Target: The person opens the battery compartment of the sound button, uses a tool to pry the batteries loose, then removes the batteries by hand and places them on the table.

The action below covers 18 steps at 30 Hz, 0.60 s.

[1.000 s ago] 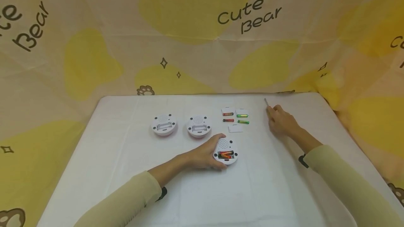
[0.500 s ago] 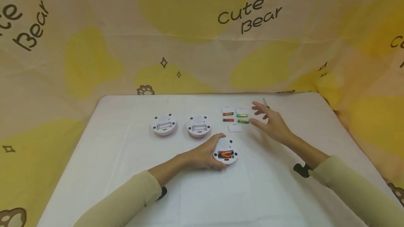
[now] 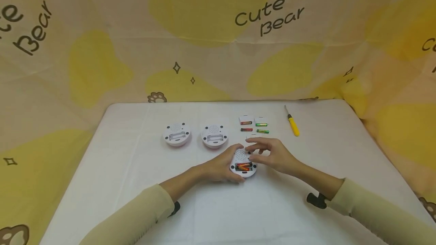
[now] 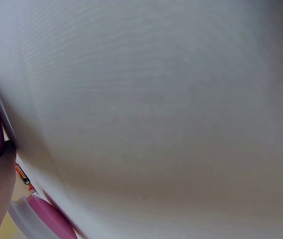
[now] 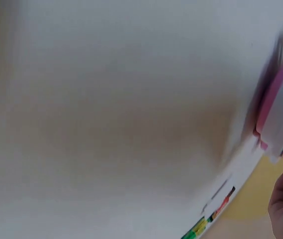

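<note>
My left hand (image 3: 218,166) grips a round white device (image 3: 241,155) from its left side, thumb at the near edge and fingers at the far edge. The device lies bottom up, showing a speaker grille, dark feet and an uncovered compartment. Red-and-black batteries (image 3: 243,166) sit inside that compartment, one of them slanted. From the right, my right hand (image 3: 277,154) reaches over the device's right edge with loosely bent fingers and nothing held. In the right wrist view the device's pink-and-white side (image 5: 280,107) shows beside that hand.
Two similar devices with bare compartments, one far left (image 3: 176,134) and one nearer (image 3: 214,136), stand left of the hands. Behind are red batteries (image 3: 246,129), green batteries (image 3: 262,131) and white covers (image 3: 245,118). A yellow-handled screwdriver (image 3: 293,125) lies at the right.
My right hand has let go of the screwdriver, leaving it on the table, and has moved left and nearer to the held device. The left hand and its device have stayed put.
</note>
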Each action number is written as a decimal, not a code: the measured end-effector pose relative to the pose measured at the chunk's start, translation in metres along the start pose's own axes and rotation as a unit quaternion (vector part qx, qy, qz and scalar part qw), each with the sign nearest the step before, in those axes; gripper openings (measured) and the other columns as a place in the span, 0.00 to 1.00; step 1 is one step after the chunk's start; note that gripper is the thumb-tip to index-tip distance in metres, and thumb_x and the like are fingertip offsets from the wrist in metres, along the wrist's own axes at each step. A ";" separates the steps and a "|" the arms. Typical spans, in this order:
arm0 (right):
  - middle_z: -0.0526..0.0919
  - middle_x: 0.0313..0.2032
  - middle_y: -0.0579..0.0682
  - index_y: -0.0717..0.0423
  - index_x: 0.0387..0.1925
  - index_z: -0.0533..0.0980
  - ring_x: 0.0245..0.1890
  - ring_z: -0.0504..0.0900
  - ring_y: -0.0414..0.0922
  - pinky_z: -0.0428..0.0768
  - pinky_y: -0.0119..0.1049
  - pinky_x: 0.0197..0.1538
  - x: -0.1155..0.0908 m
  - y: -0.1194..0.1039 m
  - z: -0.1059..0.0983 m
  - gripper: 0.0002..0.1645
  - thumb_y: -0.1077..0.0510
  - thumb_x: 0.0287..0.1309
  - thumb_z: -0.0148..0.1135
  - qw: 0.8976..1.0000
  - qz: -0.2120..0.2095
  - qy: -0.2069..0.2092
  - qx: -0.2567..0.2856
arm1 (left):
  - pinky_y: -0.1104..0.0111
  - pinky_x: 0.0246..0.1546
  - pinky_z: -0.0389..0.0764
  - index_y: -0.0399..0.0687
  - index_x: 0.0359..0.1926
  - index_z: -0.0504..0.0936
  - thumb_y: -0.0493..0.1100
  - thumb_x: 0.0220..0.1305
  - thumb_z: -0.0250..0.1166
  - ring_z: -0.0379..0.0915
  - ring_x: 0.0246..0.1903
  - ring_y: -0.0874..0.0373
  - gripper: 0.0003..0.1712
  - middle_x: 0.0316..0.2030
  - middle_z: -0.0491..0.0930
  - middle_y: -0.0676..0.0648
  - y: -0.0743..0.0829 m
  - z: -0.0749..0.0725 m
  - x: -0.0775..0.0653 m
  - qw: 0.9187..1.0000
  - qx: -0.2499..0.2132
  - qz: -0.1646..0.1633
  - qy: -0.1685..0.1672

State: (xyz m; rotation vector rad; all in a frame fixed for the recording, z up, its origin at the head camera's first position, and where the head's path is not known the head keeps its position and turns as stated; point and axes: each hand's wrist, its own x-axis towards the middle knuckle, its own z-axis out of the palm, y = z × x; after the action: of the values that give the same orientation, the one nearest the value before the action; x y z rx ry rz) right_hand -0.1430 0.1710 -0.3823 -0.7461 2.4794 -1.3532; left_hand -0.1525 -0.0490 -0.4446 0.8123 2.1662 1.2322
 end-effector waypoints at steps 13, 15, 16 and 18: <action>0.83 0.41 0.40 0.52 0.50 0.77 0.42 0.79 0.38 0.76 0.37 0.40 0.002 0.042 0.020 0.25 0.58 0.47 0.70 0.998 -0.053 -0.023 -0.034 | 0.65 0.61 0.57 0.47 0.68 0.46 0.52 0.45 0.74 0.57 0.56 0.63 0.57 0.59 0.58 0.54 -0.001 0.001 -0.001 1.000 0.007 0.009 0.005; 0.83 0.41 0.39 0.52 0.50 0.77 0.42 0.79 0.37 0.76 0.35 0.40 0.002 0.043 0.021 0.25 0.58 0.46 0.71 0.996 -0.074 -0.020 -0.047 | 0.66 0.61 0.57 0.48 0.68 0.46 0.52 0.45 0.74 0.57 0.56 0.64 0.57 0.59 0.58 0.54 -0.001 0.001 0.000 1.000 0.007 0.006 0.005; 0.83 0.41 0.39 0.52 0.50 0.77 0.42 0.79 0.37 0.76 0.35 0.40 0.001 0.043 0.021 0.25 0.58 0.47 0.71 0.995 -0.086 -0.019 -0.054 | 0.66 0.61 0.57 0.48 0.69 0.46 0.52 0.45 0.74 0.57 0.56 0.64 0.57 0.60 0.58 0.55 -0.001 0.001 0.000 1.000 0.008 0.006 0.006; 0.83 0.41 0.40 0.53 0.50 0.77 0.42 0.79 0.38 0.76 0.34 0.40 0.001 0.043 0.021 0.25 0.59 0.46 0.71 0.992 -0.106 -0.016 -0.070 | 0.66 0.61 0.57 0.48 0.69 0.46 0.52 0.45 0.73 0.57 0.56 0.64 0.57 0.60 0.57 0.55 -0.001 0.001 0.000 1.000 0.009 0.004 0.006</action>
State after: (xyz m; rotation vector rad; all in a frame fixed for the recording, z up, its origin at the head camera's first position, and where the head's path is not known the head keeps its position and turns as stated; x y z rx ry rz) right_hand -0.1491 0.1750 -0.4299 -1.0799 2.5490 -1.2304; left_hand -0.1522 -0.0490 -0.4463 0.8235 2.1894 1.2263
